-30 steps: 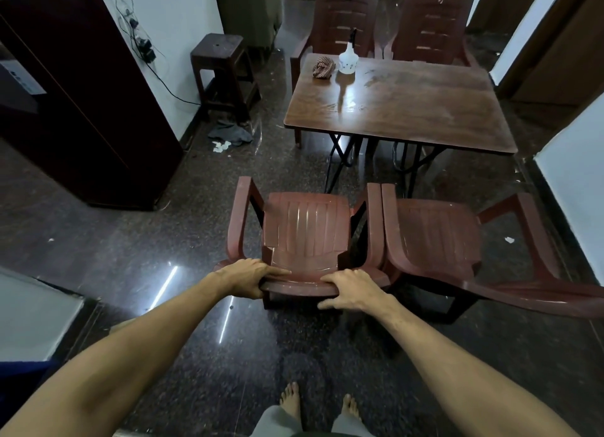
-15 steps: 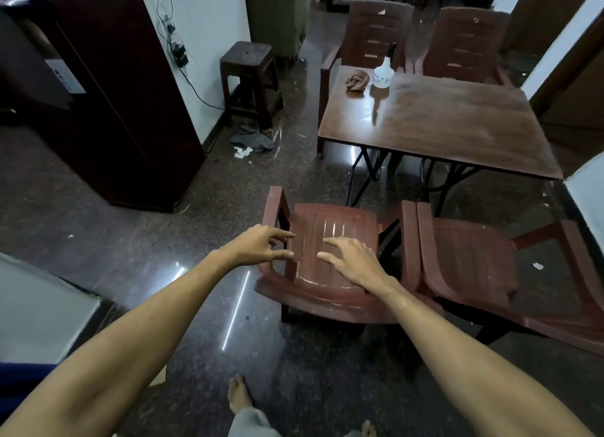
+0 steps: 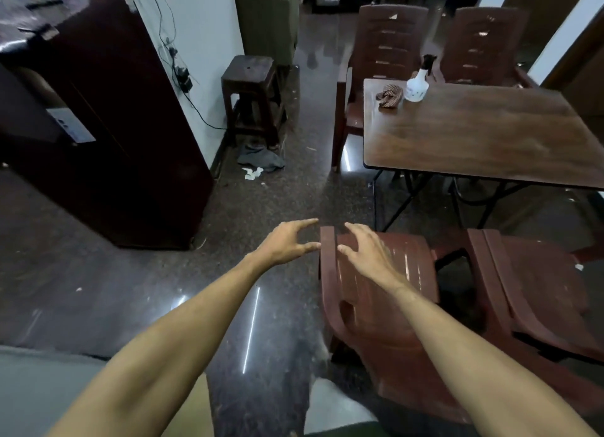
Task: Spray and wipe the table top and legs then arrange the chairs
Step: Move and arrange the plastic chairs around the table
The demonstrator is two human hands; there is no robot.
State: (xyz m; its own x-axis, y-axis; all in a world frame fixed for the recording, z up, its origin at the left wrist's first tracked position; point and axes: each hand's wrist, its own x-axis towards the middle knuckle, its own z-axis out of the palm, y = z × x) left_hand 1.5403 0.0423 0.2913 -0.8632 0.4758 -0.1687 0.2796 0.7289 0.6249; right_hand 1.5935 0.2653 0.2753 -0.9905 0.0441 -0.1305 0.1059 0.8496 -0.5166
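Grip is seen wide open on the left hand (image 3: pixel 287 244) and the right hand (image 3: pixel 367 256), fingers spread, nothing held. Both are poised at an armrest (image 3: pixel 327 263) of the near chair (image 3: pixel 392 309); contact cannot be told. Spray bottle (image 3: pixel 415 89) and cloth (image 3: pixel 389 97) are set at the tabletop (image 3: pixel 490 139)'s far left corner.

Home dining room, table (image 3: pixel 490 135), plastic chairs (image 3: pixel 389 54)
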